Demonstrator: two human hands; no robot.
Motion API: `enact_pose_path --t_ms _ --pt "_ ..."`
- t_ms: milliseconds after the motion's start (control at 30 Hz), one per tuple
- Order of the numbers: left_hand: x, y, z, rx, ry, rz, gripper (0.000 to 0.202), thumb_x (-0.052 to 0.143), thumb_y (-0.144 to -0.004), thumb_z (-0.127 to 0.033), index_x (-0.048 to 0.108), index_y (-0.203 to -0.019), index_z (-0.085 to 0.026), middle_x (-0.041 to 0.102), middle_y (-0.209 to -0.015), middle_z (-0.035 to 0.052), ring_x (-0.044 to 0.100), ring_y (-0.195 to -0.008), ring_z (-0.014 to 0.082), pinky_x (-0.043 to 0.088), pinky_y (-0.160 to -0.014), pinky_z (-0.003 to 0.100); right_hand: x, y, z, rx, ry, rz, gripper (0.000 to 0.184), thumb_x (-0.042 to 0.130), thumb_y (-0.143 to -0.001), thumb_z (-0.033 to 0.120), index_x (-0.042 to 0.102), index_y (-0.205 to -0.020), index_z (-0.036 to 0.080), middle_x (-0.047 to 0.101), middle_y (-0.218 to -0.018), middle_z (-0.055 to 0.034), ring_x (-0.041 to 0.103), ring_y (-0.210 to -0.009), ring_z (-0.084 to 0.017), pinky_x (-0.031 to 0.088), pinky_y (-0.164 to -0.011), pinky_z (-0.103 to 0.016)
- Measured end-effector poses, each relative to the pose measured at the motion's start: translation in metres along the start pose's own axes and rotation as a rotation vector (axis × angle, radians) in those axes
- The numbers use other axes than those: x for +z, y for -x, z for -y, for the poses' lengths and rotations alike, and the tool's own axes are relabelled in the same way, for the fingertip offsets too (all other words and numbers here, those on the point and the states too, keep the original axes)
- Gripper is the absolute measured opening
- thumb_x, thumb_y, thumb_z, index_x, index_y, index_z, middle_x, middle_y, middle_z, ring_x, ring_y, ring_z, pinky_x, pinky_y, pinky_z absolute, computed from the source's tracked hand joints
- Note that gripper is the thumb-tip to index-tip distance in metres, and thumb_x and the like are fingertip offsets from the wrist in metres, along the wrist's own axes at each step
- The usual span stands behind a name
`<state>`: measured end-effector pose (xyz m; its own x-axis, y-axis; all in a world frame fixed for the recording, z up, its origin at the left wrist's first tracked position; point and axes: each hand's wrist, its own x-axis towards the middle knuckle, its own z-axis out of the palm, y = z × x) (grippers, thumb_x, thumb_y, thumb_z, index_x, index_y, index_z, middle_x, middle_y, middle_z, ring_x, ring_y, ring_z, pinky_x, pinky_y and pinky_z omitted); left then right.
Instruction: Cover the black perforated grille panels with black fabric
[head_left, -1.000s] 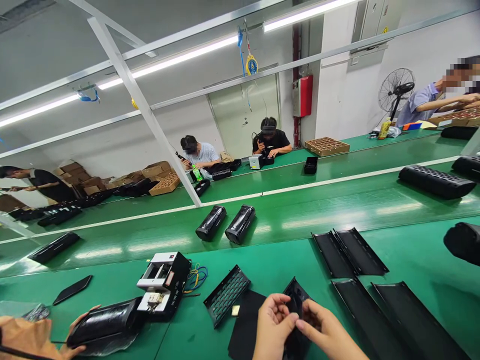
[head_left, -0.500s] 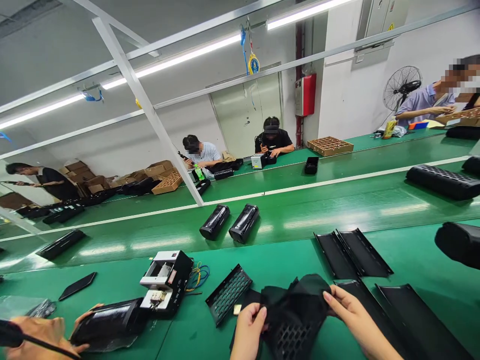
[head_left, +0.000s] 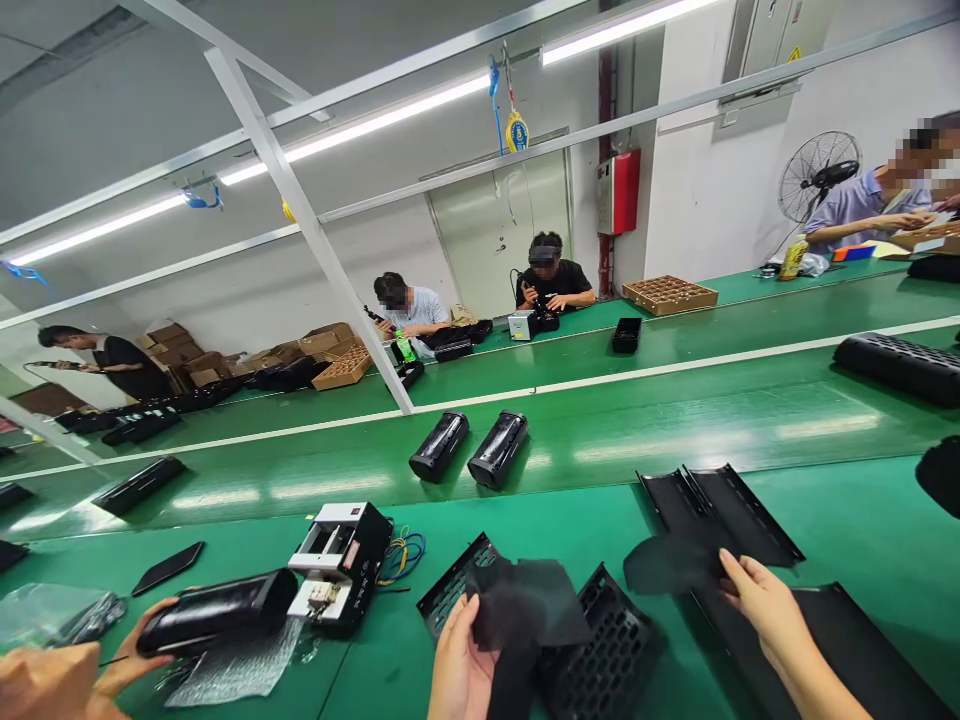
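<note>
Head view: we look down on a green counter (head_left: pixel 570 520), with our two hands well apart.
Left hand (head_left: pixel 457 665): closed on a thin black sheet (head_left: pixel 529 605), which stands up from the fingers.
Right hand (head_left: pixel 757 605): fingertips pinched on the edge of a second black sheet (head_left: pixel 667 565), held above the curved black panels (head_left: pixel 724 510).
Between them: a black grille (head_left: pixel 611 655) lies on the counter, just beside the left sheet.
Handling: we judge light pinches at the edges to be best. Each sheet should be kept spread and clear of the grille's holes, so that it neither creases nor snags.
Look of the sheets: matte, limp and very thin, with uneven outlines. We cannot tell in this soft view whether they are cloth or foam.
Nearby: another person's hand (head_left: pixel 124 665) rests on a black cylinder (head_left: pixel 217 612) over bubble wrap (head_left: pixel 232 675).
</note>
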<state>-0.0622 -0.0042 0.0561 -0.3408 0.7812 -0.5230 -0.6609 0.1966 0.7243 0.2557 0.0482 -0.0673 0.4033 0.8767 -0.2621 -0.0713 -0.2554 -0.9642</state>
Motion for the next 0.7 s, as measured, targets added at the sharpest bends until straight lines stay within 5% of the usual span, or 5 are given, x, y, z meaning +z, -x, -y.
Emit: enact_pose_path --t_ms 167,367,533,700 --pt "-0.002 0.010 -0.012 -0.250 0.078 0.238 0.013 0.053 -0.067 -0.020 0.066 -0.072 -0.019 0.069 -0.077 0.0055 0.063 -0.073 0.0192 0.048 -0.067 0.031 0.000 -0.015 0.018 -0.118 0.340 -0.022 0.026 0.045 -0.063 0.049 0.043 -0.060 0.023 0.048 -0.051 -0.0007 0.052 -0.058 -0.024 0.039 -0.058 -0.036" --pt "-0.012 0.006 0.000 -0.350 0.097 0.532 0.019 0.050 -0.067 -0.027 0.068 -0.067 -0.022 0.068 -0.085 0.0037 0.053 -0.100 0.0221 0.034 -0.092 0.037 0.061 -0.014 0.024 -0.241 0.531 0.196 0.022 0.054 -0.059 0.034 0.039 -0.049 0.023 0.051 -0.055 -0.0024 0.054 -0.067 -0.025 0.036 -0.065 -0.035" --pt "-0.020 -0.002 0.019 -0.263 0.015 0.559 0.020 0.051 -0.067 -0.032 0.068 -0.074 -0.024 0.065 -0.096 0.0039 0.041 -0.113 0.0258 0.022 -0.099 0.045 0.095 0.010 0.021 -0.214 0.403 0.357 0.028 0.049 -0.064 0.044 0.050 -0.076 0.019 0.058 -0.088 -0.0123 0.052 -0.088 -0.027 0.035 -0.079 -0.038" --pt "-0.008 0.008 0.020 -0.312 0.087 0.593 0.021 0.051 -0.066 -0.033 0.068 -0.077 -0.027 0.065 -0.095 0.0014 0.048 -0.107 0.0230 0.024 -0.099 0.040 0.100 0.073 0.030 0.022 0.040 0.726 0.057 0.008 -0.079 0.053 0.042 -0.106 0.017 0.061 -0.094 -0.0113 0.059 -0.081 -0.018 0.045 -0.068 -0.032"
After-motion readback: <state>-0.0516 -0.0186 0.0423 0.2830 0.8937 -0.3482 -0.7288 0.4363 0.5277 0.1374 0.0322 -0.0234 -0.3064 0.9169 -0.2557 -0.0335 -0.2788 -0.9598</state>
